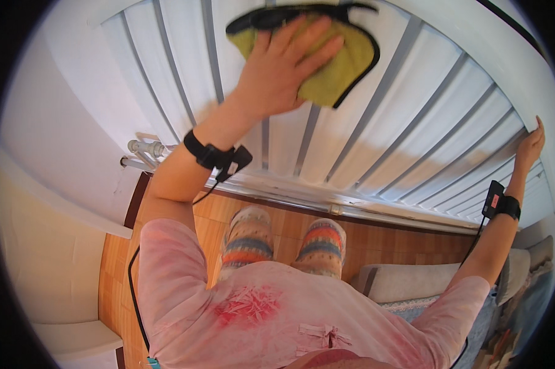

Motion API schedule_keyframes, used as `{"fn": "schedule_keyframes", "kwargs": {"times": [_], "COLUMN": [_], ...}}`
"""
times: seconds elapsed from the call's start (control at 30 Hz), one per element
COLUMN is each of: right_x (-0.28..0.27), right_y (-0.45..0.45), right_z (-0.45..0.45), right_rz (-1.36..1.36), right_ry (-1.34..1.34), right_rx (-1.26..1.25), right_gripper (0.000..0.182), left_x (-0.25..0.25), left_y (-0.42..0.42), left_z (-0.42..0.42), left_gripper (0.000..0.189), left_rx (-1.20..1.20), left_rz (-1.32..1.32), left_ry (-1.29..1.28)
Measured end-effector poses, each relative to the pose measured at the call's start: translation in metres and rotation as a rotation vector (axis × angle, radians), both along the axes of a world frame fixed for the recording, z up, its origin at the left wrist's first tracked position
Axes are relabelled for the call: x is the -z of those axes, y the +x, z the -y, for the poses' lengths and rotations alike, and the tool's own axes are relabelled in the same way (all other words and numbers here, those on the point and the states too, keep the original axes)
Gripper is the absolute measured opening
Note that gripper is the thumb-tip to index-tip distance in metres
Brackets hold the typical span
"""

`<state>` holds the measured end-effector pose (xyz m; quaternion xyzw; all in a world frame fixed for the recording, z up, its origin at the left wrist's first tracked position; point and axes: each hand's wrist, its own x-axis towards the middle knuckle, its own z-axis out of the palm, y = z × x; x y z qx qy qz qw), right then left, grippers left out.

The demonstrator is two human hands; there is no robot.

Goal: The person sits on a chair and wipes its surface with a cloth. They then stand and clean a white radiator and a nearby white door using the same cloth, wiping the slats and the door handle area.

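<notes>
My left hand presses a yellow-green cloth with black edging flat against a white ribbed radiator. Its fingers are spread over the cloth, whose upper part has a dark border and a loose black strip. Far to the right, my right hand holds the radiator's upper rail; some of its fingers are hidden from me. Grey gaps run between the radiator's white columns.
A valve and pipe join the radiator at left; another pipe runs along its foot. My feet in patterned slippers stand on a wood floor. Right, a light cushion lies near blue fabric. Black cables hang from both wrist bands.
</notes>
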<state>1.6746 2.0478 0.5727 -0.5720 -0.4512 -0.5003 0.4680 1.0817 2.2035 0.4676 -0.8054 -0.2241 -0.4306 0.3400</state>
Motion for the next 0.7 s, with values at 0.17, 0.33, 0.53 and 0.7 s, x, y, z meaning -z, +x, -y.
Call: {"fn": "schedule_keyframes", "kwargs": {"times": [0.17,0.33,0.53,0.7], "right_x": [-0.001,-0.001,0.001,-0.002], "right_y": [0.006,-0.004,-0.004,0.003], "right_z": [0.005,0.0,0.0,0.0], "right_rz": [0.008,0.028,-0.011,-0.02], "right_ry": [-0.009,0.02,-0.003,-0.031], "right_rx": [0.025,0.003,0.005,-0.003], "right_gripper": [0.044,0.045,0.046,0.046], "left_x": [0.091,0.192,0.267,0.27], "left_y": [-0.005,-0.026,-0.045,-0.068], "left_z": [0.004,-0.002,0.001,0.015], "left_gripper": [0.085,0.08,0.076,0.07], "left_rx": [-0.012,0.075,0.138,0.073], "left_rz": [-0.272,-0.456,-0.563,-0.681], "left_ry": [-0.482,-0.406,-0.479,-0.481]}}
